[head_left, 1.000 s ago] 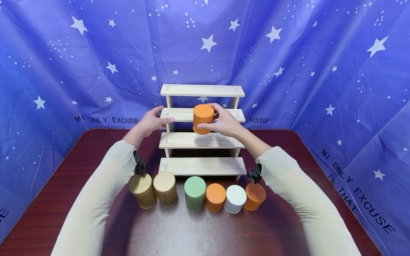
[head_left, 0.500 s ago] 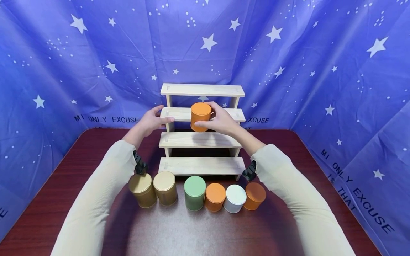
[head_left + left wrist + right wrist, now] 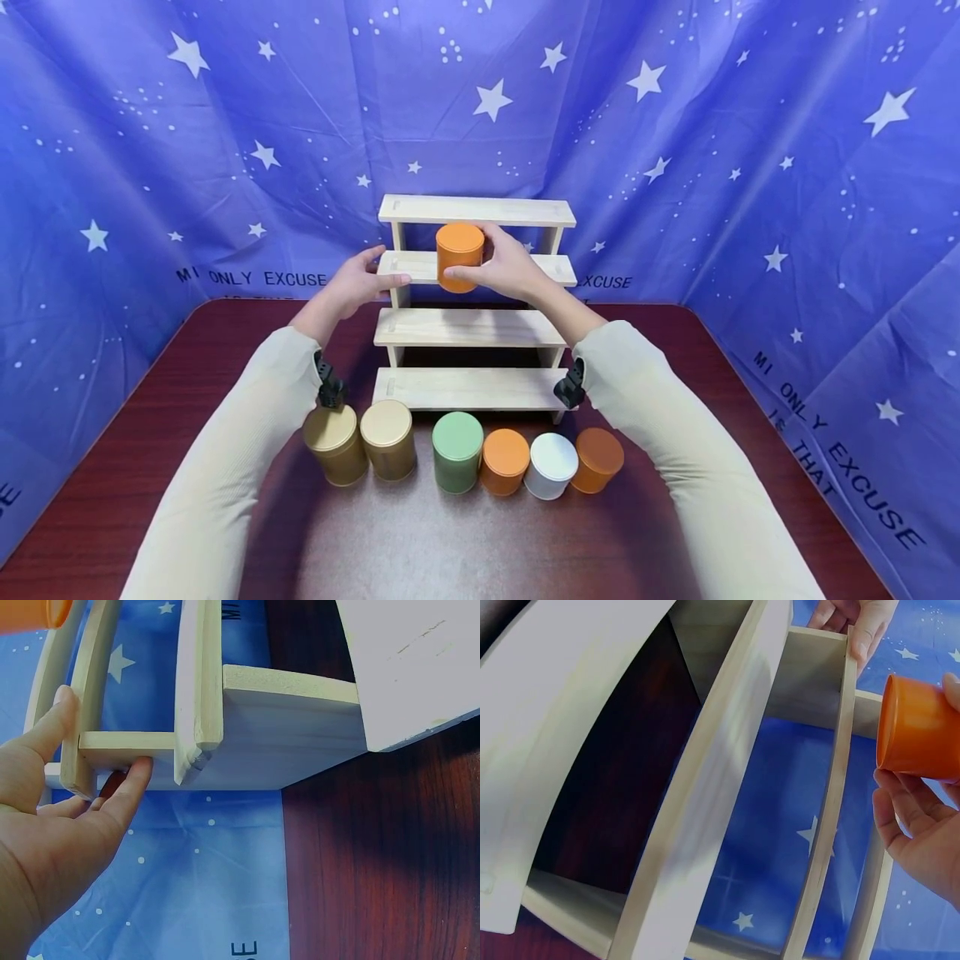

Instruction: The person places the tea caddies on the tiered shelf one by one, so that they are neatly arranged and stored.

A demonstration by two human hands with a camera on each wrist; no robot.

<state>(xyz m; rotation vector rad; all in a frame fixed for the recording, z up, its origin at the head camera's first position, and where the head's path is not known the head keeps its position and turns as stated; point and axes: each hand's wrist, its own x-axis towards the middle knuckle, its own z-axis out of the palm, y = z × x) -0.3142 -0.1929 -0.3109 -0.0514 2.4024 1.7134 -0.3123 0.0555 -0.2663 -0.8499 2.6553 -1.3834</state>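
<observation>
My right hand [image 3: 512,265] holds an orange canister [image 3: 460,254] upright in front of the upper steps of a pale wooden tiered shelf [image 3: 480,328]. The right wrist view shows fingers curled about the orange canister [image 3: 919,729], apart from the boards. At the shelf's left end, my left hand [image 3: 351,287] grips the second step from the top. In the left wrist view, the thumb [image 3: 58,720] presses on that board's face while other fingers reach round behind its end.
In front of the shelf stands a row of canisters: two gold [image 3: 335,446] [image 3: 388,442], one green [image 3: 457,452], one orange [image 3: 505,462], one white [image 3: 551,467] and another orange [image 3: 597,461]. A blue star-print cloth [image 3: 300,100] surrounds the dark red table [image 3: 390,550].
My right hand has raised the orange canister and brought it slightly left, farther up in front of the second step from the top. My left hand has stayed on the shelf.
</observation>
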